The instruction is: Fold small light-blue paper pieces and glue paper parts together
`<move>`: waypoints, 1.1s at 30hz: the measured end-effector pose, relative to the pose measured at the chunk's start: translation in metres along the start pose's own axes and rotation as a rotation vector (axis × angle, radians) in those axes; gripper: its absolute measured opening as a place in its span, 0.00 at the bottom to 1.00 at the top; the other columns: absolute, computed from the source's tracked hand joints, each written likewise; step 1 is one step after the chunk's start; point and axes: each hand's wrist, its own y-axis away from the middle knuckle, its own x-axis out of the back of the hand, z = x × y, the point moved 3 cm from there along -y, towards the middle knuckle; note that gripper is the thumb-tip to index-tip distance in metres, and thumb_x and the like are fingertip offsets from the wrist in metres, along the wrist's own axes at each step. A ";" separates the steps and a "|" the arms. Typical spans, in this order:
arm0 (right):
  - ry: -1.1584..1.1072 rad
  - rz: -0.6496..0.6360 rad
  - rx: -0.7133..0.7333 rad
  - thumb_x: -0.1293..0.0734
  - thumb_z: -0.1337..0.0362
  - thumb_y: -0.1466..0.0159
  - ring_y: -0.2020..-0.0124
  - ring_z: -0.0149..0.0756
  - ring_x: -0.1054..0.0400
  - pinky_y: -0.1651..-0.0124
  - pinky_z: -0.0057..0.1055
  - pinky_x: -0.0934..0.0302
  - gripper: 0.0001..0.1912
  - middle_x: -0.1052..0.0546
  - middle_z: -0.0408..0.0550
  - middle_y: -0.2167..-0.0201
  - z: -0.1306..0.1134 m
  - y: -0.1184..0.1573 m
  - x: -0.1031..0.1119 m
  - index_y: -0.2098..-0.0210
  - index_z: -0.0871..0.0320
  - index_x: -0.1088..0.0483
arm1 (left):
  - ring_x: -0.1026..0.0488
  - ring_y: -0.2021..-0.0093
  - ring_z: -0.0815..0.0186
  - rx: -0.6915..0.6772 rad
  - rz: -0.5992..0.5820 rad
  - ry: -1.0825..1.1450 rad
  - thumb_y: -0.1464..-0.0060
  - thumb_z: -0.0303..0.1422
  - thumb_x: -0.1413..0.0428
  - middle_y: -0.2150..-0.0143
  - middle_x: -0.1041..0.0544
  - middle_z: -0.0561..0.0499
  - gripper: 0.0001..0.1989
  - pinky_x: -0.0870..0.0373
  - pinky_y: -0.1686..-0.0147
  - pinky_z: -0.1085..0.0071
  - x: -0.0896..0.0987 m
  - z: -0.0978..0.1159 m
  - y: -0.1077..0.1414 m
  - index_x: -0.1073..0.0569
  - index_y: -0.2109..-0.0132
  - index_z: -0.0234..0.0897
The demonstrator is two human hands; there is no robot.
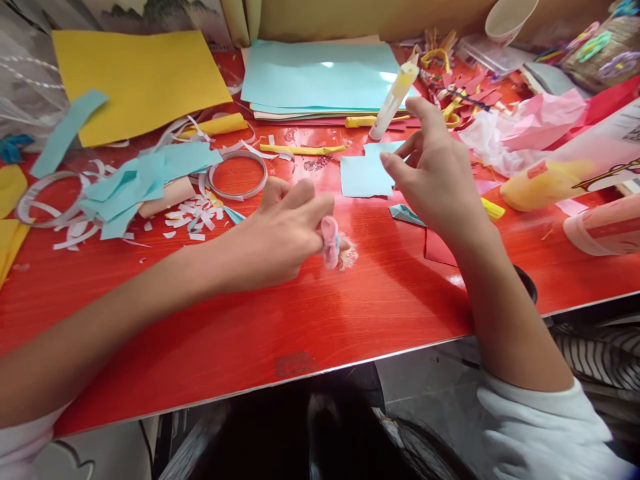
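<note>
My left hand [295, 233] is closed, pinching a small pink fuzzy piece [330, 243] with a bit of blue and a pale frayed end low over the red table. Its fingertips are partly hidden behind the hand. My right hand [433, 163] hovers to the right with its thumb and index finger apart and nothing visible between them. Close to the index fingertip, a slim translucent tube [393, 103] with a yellowish top stands tilted. Light blue paper squares [365, 177] lie beside the right thumb, and a folded blue paper piece [406, 215] is below that hand.
Blue paper strips [135, 187], white scraps [195, 217] and a tape ring [237, 175] lie left. A yellow sheet [140, 83] and a stack of blue sheets [320, 73] are at the back. Bottles [555, 177], crumpled pink tissue [540, 123] and red scraps crowd the right.
</note>
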 end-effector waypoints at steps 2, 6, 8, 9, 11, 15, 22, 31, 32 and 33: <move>-0.015 -0.006 0.000 0.38 0.67 0.41 0.66 0.37 0.32 0.57 0.35 0.40 0.32 0.26 0.49 0.68 -0.002 0.001 0.001 0.39 0.63 0.50 | 0.43 0.58 0.61 0.115 0.099 -0.016 0.45 0.18 0.60 0.63 0.39 0.49 0.22 0.48 0.61 0.60 0.006 -0.003 -0.001 0.26 0.57 0.43; -0.046 0.022 0.018 0.38 0.67 0.40 0.65 0.36 0.33 0.56 0.34 0.41 0.31 0.27 0.48 0.69 -0.004 0.003 0.005 0.39 0.63 0.49 | 0.43 0.60 0.62 0.156 0.030 -0.043 0.49 0.17 0.60 0.63 0.40 0.48 0.25 0.47 0.63 0.62 0.002 -0.003 -0.001 0.30 0.51 0.43; -0.033 0.025 0.019 0.38 0.66 0.40 0.65 0.36 0.33 0.56 0.34 0.41 0.31 0.27 0.48 0.68 -0.003 0.002 0.005 0.39 0.63 0.49 | 0.43 0.61 0.62 0.040 -0.135 -0.031 0.53 0.16 0.58 0.64 0.39 0.48 0.24 0.46 0.63 0.60 -0.006 -0.001 0.000 0.27 0.56 0.42; -0.022 0.022 0.014 0.38 0.67 0.41 0.66 0.35 0.33 0.57 0.34 0.41 0.31 0.27 0.48 0.68 -0.002 0.002 0.005 0.39 0.63 0.49 | 0.42 0.61 0.62 0.023 -0.130 -0.027 0.52 0.16 0.58 0.64 0.38 0.48 0.23 0.46 0.62 0.59 -0.005 -0.001 0.000 0.26 0.59 0.42; -0.007 0.014 0.004 0.38 0.67 0.41 0.68 0.35 0.33 0.59 0.35 0.40 0.31 0.27 0.48 0.68 -0.001 0.001 0.004 0.40 0.62 0.49 | 0.41 0.60 0.62 0.106 0.041 0.007 0.48 0.17 0.59 0.62 0.36 0.48 0.24 0.44 0.60 0.57 0.008 -0.007 -0.001 0.26 0.57 0.45; -0.013 0.012 0.007 0.39 0.66 0.40 0.68 0.37 0.32 0.60 0.37 0.39 0.29 0.26 0.48 0.67 -0.001 -0.001 0.002 0.40 0.58 0.49 | 0.39 0.60 0.66 0.393 0.441 0.263 0.49 0.21 0.54 0.51 0.35 0.48 0.35 0.38 0.56 0.61 0.041 -0.025 0.002 0.52 0.35 0.46; 0.039 -0.019 -0.007 0.38 0.67 0.40 0.70 0.35 0.33 0.62 0.36 0.40 0.25 0.26 0.47 0.68 0.001 -0.002 -0.003 0.44 0.57 0.42 | 0.31 0.57 0.66 0.581 0.085 1.251 0.54 0.24 0.48 0.57 0.28 0.49 0.26 0.30 0.62 0.70 0.001 -0.034 0.002 0.31 0.46 0.42; 0.071 -0.026 0.012 0.38 0.65 0.39 0.69 0.34 0.34 0.61 0.36 0.40 0.21 0.25 0.47 0.68 -0.001 -0.001 -0.003 0.46 0.57 0.38 | 0.33 0.53 0.71 0.736 0.192 1.654 0.51 0.34 0.41 0.52 0.28 0.50 0.11 0.35 0.60 0.77 -0.003 -0.032 0.001 0.24 0.58 0.39; 0.072 -0.026 0.013 0.38 0.65 0.39 0.69 0.34 0.34 0.61 0.36 0.40 0.21 0.25 0.47 0.68 -0.001 -0.001 -0.004 0.46 0.57 0.38 | 0.33 0.54 0.71 0.735 0.203 1.644 0.51 0.36 0.40 0.53 0.28 0.50 0.11 0.35 0.60 0.77 -0.003 -0.032 0.001 0.24 0.59 0.38; 0.075 -0.027 0.013 0.38 0.65 0.39 0.69 0.34 0.34 0.60 0.36 0.40 0.21 0.25 0.47 0.68 -0.001 -0.001 -0.004 0.46 0.57 0.38 | 0.33 0.55 0.71 0.730 0.205 1.635 0.51 0.37 0.40 0.55 0.27 0.51 0.11 0.35 0.60 0.78 -0.004 -0.032 0.001 0.24 0.61 0.38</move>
